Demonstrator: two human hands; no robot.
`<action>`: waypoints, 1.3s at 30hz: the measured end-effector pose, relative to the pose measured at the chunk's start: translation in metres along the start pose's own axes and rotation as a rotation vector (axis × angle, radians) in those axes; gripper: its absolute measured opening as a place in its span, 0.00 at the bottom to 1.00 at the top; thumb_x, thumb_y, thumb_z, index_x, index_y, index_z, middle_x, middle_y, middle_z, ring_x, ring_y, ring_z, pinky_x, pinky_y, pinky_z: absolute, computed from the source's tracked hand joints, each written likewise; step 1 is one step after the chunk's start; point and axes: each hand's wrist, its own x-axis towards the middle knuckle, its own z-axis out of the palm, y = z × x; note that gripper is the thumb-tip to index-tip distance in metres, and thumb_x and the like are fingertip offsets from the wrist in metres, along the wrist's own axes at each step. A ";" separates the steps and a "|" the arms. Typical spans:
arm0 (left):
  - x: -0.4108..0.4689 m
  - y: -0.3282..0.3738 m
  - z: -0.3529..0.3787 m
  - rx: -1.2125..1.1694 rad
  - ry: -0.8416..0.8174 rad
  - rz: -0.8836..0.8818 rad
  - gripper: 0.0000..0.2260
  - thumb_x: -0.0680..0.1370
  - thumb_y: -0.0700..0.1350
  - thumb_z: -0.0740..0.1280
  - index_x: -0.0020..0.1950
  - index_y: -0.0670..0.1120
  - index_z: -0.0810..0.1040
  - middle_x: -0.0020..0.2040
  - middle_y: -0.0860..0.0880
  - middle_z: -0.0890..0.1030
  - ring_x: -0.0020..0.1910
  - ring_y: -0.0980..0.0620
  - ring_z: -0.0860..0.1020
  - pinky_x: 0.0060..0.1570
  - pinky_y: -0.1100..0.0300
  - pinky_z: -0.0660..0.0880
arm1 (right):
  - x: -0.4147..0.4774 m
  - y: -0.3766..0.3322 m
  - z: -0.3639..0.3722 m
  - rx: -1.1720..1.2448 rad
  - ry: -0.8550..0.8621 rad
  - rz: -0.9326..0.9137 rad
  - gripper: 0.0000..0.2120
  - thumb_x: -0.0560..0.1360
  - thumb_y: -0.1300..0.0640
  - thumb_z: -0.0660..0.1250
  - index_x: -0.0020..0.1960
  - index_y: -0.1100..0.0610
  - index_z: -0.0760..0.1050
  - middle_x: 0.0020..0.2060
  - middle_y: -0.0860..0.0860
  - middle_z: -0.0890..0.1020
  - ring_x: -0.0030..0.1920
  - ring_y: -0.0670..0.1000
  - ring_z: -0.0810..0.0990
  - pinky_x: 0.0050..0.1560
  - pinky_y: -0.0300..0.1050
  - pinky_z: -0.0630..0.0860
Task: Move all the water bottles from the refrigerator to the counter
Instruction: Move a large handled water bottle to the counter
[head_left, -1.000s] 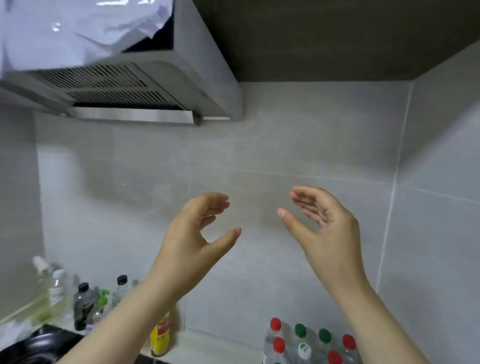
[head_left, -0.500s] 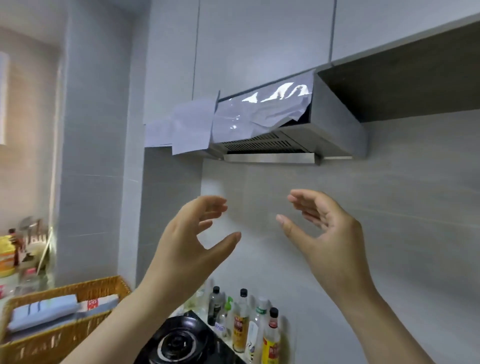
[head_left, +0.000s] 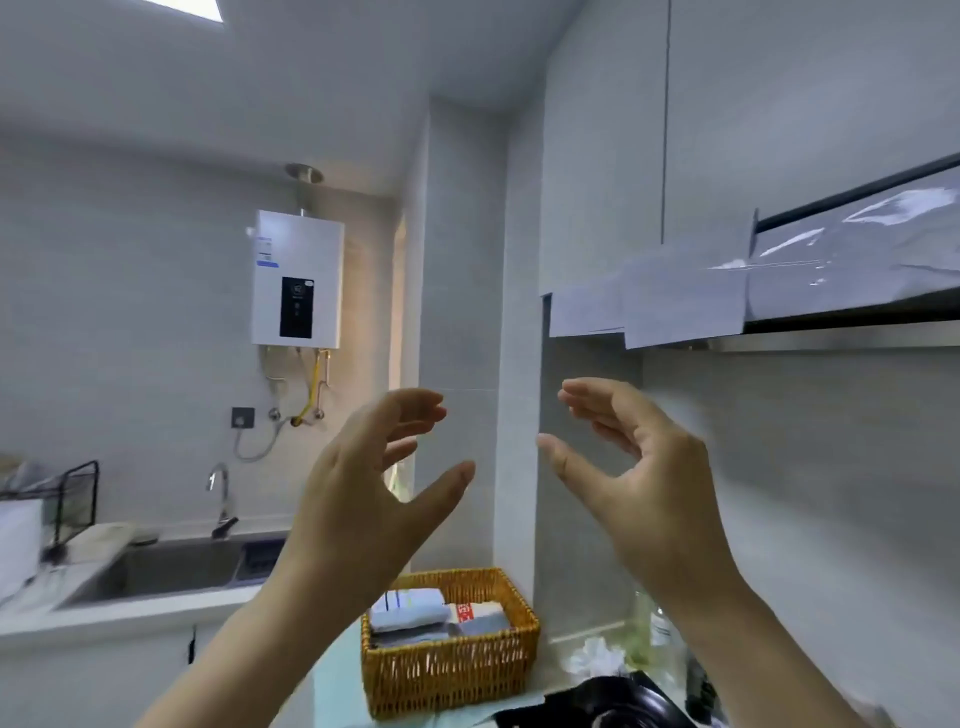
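Note:
My left hand (head_left: 363, 493) and my right hand (head_left: 639, 478) are raised side by side in mid-air, palms facing each other. The fingers of both are loosely curved and hold nothing. No water bottle and no refrigerator is in view. The counter (head_left: 332, 680) runs below my arms, pale and partly hidden by them.
A wicker basket (head_left: 452, 670) with folded cloths stands on the counter. A sink (head_left: 171, 569) with a tap (head_left: 221, 499) lies to the left, a black stove (head_left: 608, 706) at the lower right. A range hood (head_left: 841, 317) juts out at upper right. A water heater (head_left: 296, 278) hangs on the far wall.
The view has swung to the left: the bottles on the counter and the condiment bottles left the frame, while the sink, basket and water heater came in. Both hands kept their raised, empty pose.

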 end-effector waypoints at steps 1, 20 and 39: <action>0.000 -0.009 -0.015 0.029 0.008 0.000 0.23 0.68 0.54 0.73 0.61 0.56 0.72 0.57 0.63 0.77 0.55 0.68 0.76 0.51 0.80 0.70 | 0.003 -0.004 0.019 0.029 -0.011 -0.011 0.22 0.69 0.47 0.73 0.62 0.48 0.76 0.57 0.40 0.81 0.58 0.39 0.78 0.61 0.33 0.74; -0.016 -0.102 -0.224 0.620 0.293 -0.138 0.23 0.69 0.55 0.75 0.62 0.58 0.72 0.58 0.62 0.78 0.57 0.68 0.76 0.55 0.76 0.72 | 0.050 -0.076 0.304 0.640 -0.196 -0.254 0.21 0.69 0.48 0.75 0.60 0.46 0.75 0.53 0.35 0.79 0.54 0.37 0.79 0.56 0.30 0.74; -0.123 -0.013 -0.348 1.186 0.682 -0.453 0.20 0.71 0.49 0.74 0.61 0.56 0.74 0.58 0.61 0.78 0.59 0.65 0.75 0.60 0.68 0.73 | -0.020 -0.265 0.429 1.330 -0.506 -0.430 0.23 0.69 0.46 0.72 0.61 0.50 0.76 0.54 0.42 0.82 0.55 0.42 0.80 0.58 0.40 0.78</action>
